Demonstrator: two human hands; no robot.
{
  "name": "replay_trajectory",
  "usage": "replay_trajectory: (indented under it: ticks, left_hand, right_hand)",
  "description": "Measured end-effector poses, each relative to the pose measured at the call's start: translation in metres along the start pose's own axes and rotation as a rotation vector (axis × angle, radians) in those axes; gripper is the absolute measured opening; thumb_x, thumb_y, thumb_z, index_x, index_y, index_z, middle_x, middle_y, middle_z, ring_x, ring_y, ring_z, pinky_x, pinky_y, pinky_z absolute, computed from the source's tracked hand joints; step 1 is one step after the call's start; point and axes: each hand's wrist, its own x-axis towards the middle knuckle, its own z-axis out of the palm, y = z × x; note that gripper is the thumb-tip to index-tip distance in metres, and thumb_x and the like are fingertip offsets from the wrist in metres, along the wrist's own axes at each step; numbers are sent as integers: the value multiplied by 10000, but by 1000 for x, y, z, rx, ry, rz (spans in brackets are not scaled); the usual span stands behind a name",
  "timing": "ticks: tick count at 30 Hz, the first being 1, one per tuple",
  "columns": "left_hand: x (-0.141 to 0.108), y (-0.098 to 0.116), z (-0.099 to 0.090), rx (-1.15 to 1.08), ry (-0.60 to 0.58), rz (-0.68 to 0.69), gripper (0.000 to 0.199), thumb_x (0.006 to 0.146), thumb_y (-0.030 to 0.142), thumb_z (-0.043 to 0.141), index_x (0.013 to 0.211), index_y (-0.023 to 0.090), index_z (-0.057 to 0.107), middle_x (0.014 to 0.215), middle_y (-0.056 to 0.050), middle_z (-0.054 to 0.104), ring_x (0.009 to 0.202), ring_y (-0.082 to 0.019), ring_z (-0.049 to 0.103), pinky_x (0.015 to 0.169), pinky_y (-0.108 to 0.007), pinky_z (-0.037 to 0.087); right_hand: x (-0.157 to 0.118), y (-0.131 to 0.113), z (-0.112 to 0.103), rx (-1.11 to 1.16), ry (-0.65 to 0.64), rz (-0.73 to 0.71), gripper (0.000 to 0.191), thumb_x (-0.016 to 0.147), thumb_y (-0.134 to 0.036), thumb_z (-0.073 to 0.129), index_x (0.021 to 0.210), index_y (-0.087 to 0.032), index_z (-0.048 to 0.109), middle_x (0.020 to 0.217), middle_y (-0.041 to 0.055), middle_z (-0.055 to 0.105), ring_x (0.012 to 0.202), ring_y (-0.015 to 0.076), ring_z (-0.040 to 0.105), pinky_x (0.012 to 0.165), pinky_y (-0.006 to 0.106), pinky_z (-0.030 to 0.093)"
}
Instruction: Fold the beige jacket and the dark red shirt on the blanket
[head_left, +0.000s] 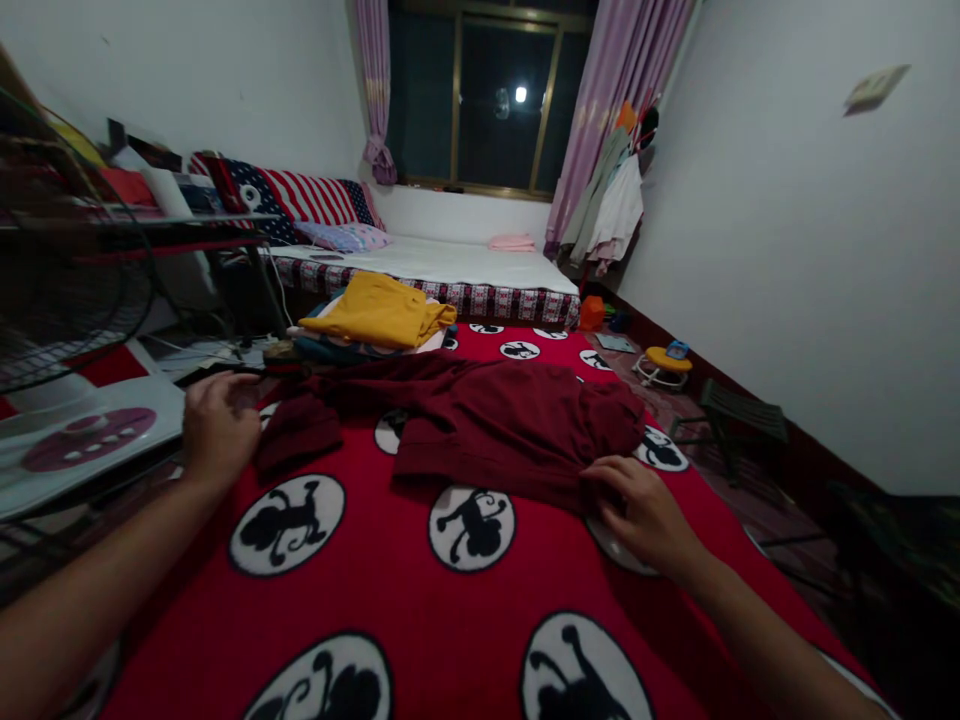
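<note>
A maroon sweatshirt (495, 415) lies spread and wrinkled across the red blanket (390, 580), which is printed with black monkey figures in white circles. One sleeve stretches to the left, its cuff end (300, 430) bent toward me. At the right end of the hem, my right hand (637, 505) pinches the cloth between thumb and fingers. My left hand (220, 425) hovers just left of the cuff end, fingers and thumb apart, with nothing visible between them.
Behind the sweatshirt sits a stack of folded clothes, a yellow garment (379, 310) on top. A fan (67, 260) and a cluttered desk (217, 220) stand left. Beyond is a second bed (450, 255). A yellow stool (667, 360) and a dark folding stool (742, 412) stand right.
</note>
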Motion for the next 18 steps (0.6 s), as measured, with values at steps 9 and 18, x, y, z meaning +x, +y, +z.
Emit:
replay_trajectory:
  ticks: [9, 18]
  left_hand:
    - [-32, 125, 61, 21, -678, 815, 809, 721, -5, 507, 1440, 340, 369, 1585, -18, 210, 1458, -278, 142, 1149, -478, 220]
    - [30, 137, 61, -24, -815, 871, 215, 715, 99, 567, 898, 195, 626, 952, -63, 680, 978, -220, 610, 905, -320, 425]
  right_hand:
    - [17, -10, 26, -267, -172, 34, 708, 635, 81, 396, 1262, -196, 575, 1305, 75, 548, 1136, 234, 493, 906, 323, 445]
    - [53, 1, -29, -238, -13, 6, 398, 711, -1, 460, 942, -225, 694, 970, 34, 698, 924, 188, 624, 732, 248, 443]
